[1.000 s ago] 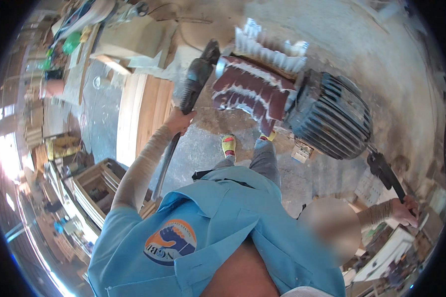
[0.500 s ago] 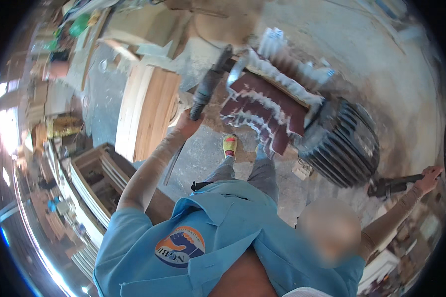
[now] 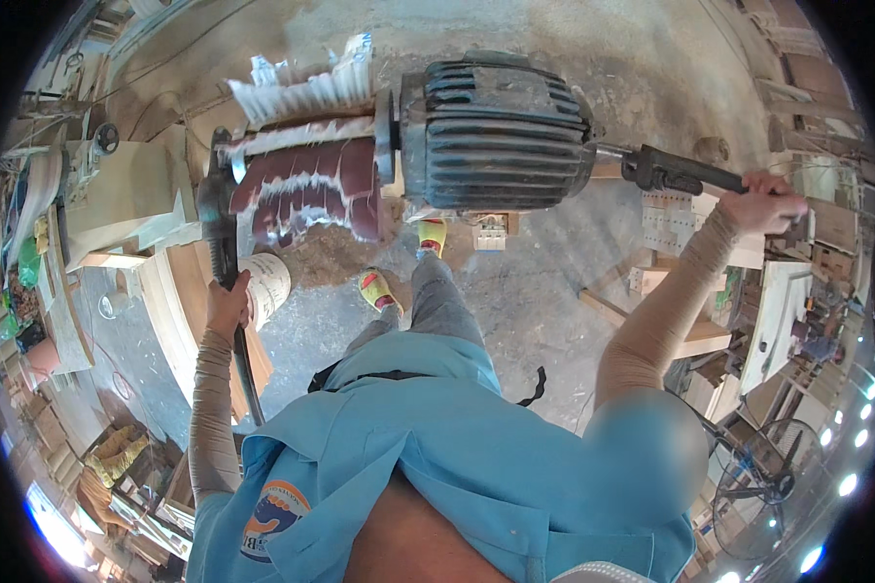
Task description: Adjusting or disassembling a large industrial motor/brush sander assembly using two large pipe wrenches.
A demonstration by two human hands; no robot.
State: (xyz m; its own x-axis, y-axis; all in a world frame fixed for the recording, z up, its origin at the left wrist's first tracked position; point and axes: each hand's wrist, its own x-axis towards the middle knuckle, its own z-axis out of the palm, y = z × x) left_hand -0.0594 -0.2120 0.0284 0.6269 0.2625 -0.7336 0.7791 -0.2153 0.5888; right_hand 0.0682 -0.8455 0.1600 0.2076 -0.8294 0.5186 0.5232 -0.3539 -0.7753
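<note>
A grey finned electric motor (image 3: 496,136) lies level across the upper middle. Joined to its left end is a flap sanding drum (image 3: 306,185) with dark red abrasive strips and torn white bristles (image 3: 311,92) along the far side. My left hand (image 3: 227,306) is closed round the handle of a long dark pipe wrench (image 3: 220,214), whose head is at the drum's left end. At the motor's other end, a second dark pipe wrench (image 3: 663,170) sits at the thin shaft (image 3: 609,151). My right hand (image 3: 763,206) grips that wrench's handle near its end.
A whitish bucket (image 3: 265,287) and stacked boards (image 3: 180,311) stand left of my feet. Wooden pieces (image 3: 705,338) lie on the floor to the right. Behind them is a white panel (image 3: 776,325). A black fan (image 3: 773,486) stands at the lower right.
My view has turned, and the motor and drum now run level instead of slanting down to the right. Both hands keep their wrenches; the left wrench now stands upright at the drum's end.
</note>
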